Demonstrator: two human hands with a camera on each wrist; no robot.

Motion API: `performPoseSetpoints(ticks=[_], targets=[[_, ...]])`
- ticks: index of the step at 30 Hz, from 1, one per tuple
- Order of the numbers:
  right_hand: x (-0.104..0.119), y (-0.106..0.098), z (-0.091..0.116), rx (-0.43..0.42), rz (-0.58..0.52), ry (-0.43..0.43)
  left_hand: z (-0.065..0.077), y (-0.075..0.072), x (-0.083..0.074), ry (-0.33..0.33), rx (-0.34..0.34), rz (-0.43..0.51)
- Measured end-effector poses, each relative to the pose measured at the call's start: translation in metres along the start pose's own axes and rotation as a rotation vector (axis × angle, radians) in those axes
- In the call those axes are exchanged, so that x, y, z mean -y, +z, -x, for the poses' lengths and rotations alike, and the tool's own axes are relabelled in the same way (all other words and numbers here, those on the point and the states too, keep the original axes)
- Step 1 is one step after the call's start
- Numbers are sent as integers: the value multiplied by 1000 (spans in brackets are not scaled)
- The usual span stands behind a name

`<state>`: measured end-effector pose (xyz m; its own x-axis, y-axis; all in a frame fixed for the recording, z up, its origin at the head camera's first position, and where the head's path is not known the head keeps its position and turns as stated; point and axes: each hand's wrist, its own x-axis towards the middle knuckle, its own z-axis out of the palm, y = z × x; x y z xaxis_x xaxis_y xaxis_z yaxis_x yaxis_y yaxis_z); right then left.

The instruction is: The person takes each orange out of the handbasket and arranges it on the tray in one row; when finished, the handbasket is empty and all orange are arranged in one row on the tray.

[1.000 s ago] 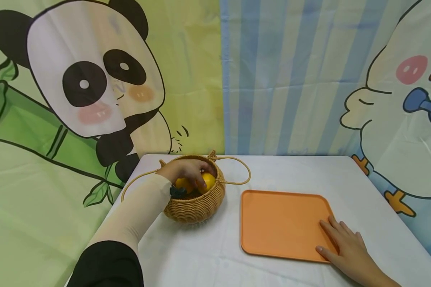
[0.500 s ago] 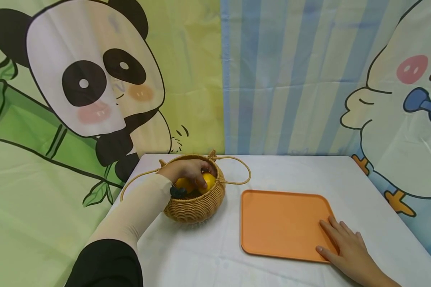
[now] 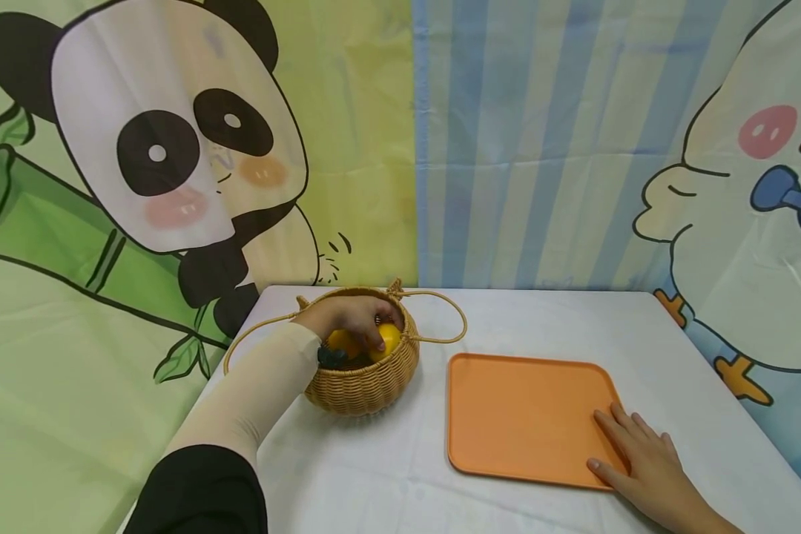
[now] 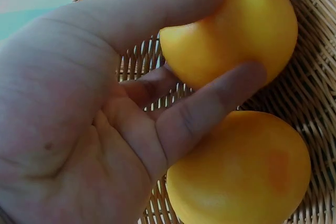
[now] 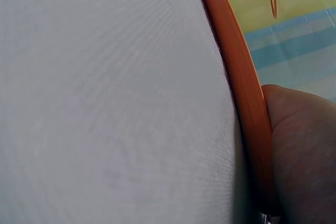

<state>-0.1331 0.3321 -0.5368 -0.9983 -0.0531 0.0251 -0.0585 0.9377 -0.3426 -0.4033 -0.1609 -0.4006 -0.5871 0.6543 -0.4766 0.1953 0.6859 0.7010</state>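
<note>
My left hand [image 3: 350, 314] reaches into a round wicker basket [image 3: 363, 391] on the left of the table. In the left wrist view its thumb and fingers are curled about a smooth yellow fruit [image 4: 257, 19], whose exact kind I cannot tell. A second, more orange fruit [image 4: 236, 179] lies beside it in the basket, below the fingers. A dark green thing [image 3: 331, 358] sits near the basket's front rim, partly hidden by the wrist. My right hand [image 3: 650, 463] rests on the right edge of an orange tray [image 3: 527, 415], fingers spread and fairly straight.
The basket's looped handle [image 3: 463, 319] sticks out to the right, behind the tray. A white-covered table [image 3: 360, 482] bears both. Printed curtains with a panda [image 3: 173, 126] and a white bird [image 3: 761, 282] hang behind and beside it.
The left fingers and the yellow fruit have shifted very slightly inside the basket. The right hand and the tray stay where they were.
</note>
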Motion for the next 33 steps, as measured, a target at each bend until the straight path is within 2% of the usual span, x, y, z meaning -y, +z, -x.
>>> performPoseSetpoints(ticks=[6, 19, 27, 33], targets=[[-3, 3, 0, 6, 2, 1, 5, -3, -4, 44, 9, 21], [-2, 1, 0, 5, -1, 3, 16, -6, -8, 61, 47, 86], [-2, 5, 1, 2, -2, 3, 20, -10, -7, 57, 20, 138], [-4, 4, 3, -5, -9, -19, 27, -16, -10, 57, -6, 135]])
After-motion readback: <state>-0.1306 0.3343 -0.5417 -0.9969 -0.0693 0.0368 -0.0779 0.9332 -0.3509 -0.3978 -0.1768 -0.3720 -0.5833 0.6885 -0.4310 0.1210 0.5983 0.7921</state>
